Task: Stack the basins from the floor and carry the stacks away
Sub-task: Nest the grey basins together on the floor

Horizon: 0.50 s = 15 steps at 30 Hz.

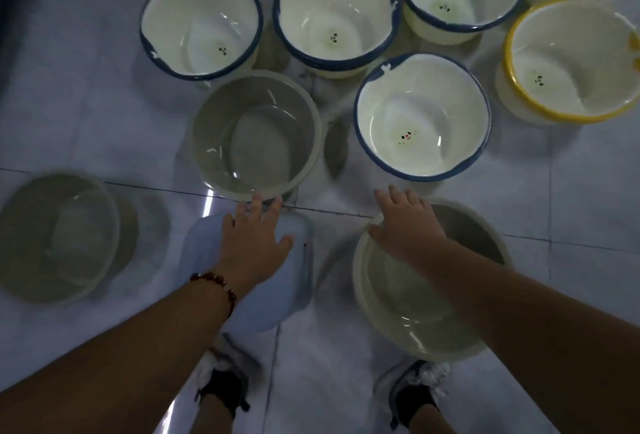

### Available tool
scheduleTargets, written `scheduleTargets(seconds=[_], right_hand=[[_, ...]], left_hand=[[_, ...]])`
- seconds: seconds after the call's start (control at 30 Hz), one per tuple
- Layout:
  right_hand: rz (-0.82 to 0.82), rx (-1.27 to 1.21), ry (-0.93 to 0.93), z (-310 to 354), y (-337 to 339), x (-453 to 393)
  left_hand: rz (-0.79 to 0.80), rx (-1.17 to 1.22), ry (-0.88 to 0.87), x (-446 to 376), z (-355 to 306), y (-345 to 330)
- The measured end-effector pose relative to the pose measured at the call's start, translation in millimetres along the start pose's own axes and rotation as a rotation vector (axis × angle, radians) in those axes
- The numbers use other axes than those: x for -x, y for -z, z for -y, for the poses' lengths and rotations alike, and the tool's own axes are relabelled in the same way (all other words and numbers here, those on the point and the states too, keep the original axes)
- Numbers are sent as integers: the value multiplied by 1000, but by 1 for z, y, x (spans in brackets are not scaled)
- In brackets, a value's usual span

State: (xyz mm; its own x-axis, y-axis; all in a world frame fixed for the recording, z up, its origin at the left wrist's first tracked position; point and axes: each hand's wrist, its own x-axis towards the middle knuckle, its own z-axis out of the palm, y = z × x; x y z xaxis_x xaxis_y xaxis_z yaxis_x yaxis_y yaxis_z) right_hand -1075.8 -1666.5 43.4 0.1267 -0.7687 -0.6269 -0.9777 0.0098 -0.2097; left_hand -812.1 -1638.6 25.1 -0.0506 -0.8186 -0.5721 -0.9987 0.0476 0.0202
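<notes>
Basins stand mouth-up on the pale tiled floor. Nearest the person, a grey basin sits just ahead of the right shoe; the right hand is over its far rim, fingers spread and nearly straight, though whether the thumb hooks the rim cannot be told. The left hand, with a beaded bracelet at the wrist, reaches with straight, splayed fingers toward the near rim of a second grey basin, above a pale blue upturned object. A third grey basin lies far left. Beyond stand white blue-rimmed basins and a yellow-rimmed basin.
</notes>
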Motion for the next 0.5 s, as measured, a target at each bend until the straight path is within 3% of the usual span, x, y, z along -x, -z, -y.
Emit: scheduleTargets(seconds=[0.13,0.33,0.5], right_hand=[[-41,-10,-54,100,-8,-34],[-14,21,-87,237,-25,-64],[-25,54,-49,300,-12,-76]], left_hand=[[-48,34,-16,2,105,2],[31,-120,-22,20,256,9],[-6,-30,72,13,311,31]])
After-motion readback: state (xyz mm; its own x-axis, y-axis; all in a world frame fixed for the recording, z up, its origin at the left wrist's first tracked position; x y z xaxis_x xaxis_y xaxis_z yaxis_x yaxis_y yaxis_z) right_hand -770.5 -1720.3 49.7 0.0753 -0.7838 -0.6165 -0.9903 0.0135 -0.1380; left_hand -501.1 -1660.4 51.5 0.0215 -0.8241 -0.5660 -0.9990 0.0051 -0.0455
